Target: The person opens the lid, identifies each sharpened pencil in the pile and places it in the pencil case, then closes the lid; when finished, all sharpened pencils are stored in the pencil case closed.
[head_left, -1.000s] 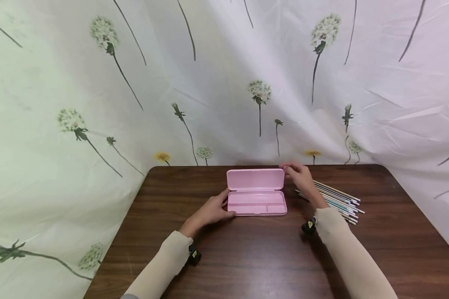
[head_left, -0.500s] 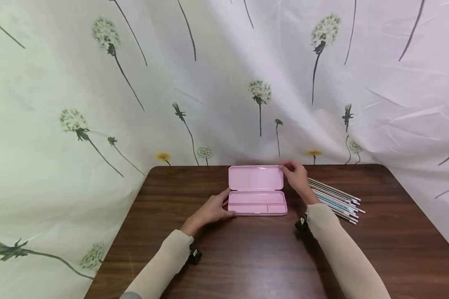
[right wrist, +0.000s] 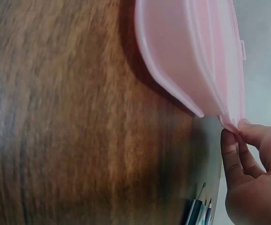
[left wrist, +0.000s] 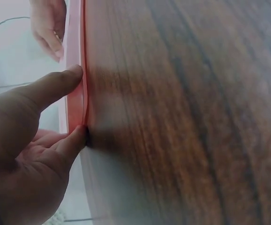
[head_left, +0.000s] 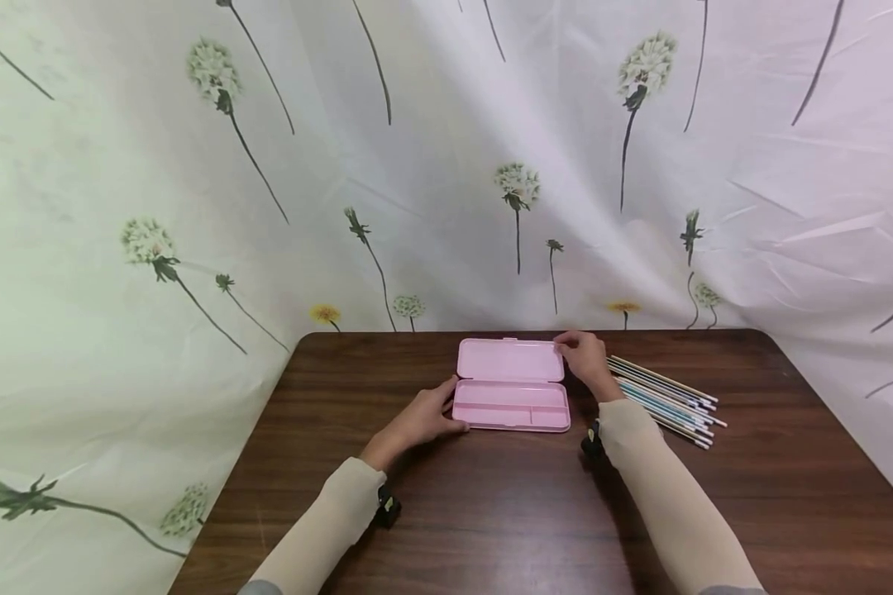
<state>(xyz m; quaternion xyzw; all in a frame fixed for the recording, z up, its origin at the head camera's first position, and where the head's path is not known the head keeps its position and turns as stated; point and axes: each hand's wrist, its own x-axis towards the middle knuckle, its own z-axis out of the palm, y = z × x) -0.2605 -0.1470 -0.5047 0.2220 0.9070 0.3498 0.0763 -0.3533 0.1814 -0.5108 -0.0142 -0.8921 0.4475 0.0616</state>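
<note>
Near the far edge of the surface [head_left: 506,521], between the left hand [head_left: 419,417] and the right hand [head_left: 586,359], we see a pink case [head_left: 502,392] lying open. Its long axis runs left to right, parallel to the far edge, and its open side faces up. The lid [head_left: 509,361] is folded back to the far side, with a small catch on its far rim, while the base sits on the near side – the hinge between them follows the same left-right line. We can make out one long compartment at the far side of the base, and a longer left and a shorter right one at its near side.

The left hand grips the left end of the base, its thumb by the near left corner. The right hand pinches the lid's far right corner between thumb and fingers; we cannot tell whether the lid touches the surface there.

To the right, just beside the right hand, lies a bundle of pencils [head_left: 666,402] – white ends toward the near right, sharpened tips toward the far left. Beyond the surface we see a pale cloth [head_left: 439,165] printed with dandelions.
</note>
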